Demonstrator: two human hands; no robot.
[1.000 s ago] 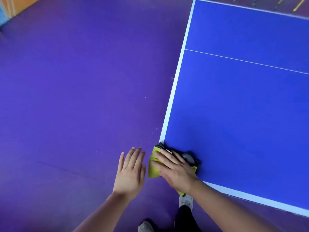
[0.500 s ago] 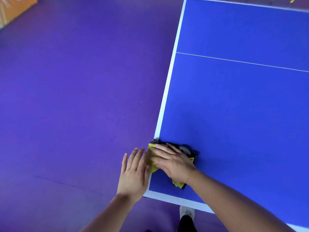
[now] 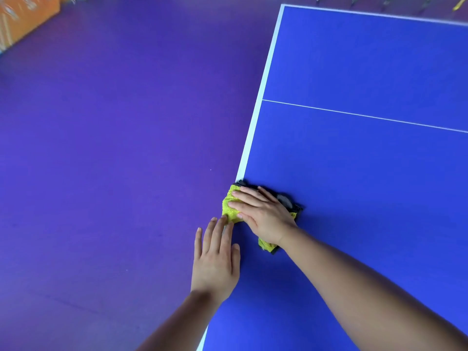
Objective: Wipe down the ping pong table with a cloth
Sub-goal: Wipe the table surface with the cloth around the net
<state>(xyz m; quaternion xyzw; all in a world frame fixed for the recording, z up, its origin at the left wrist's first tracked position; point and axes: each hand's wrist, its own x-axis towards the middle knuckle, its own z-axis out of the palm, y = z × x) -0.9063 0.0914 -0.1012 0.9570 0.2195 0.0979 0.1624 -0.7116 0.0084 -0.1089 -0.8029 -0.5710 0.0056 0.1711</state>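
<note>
Yellow cloth [image 3: 230,207] lies mostly hidden under the flat right hand [image 3: 264,217].

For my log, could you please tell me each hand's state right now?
Left hand: open, fingers straight, holding nothing.
Right hand: open, pressing the cloth on the table.

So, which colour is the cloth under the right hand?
The cloth is yellow-green with dark grey parts; head view.
</note>
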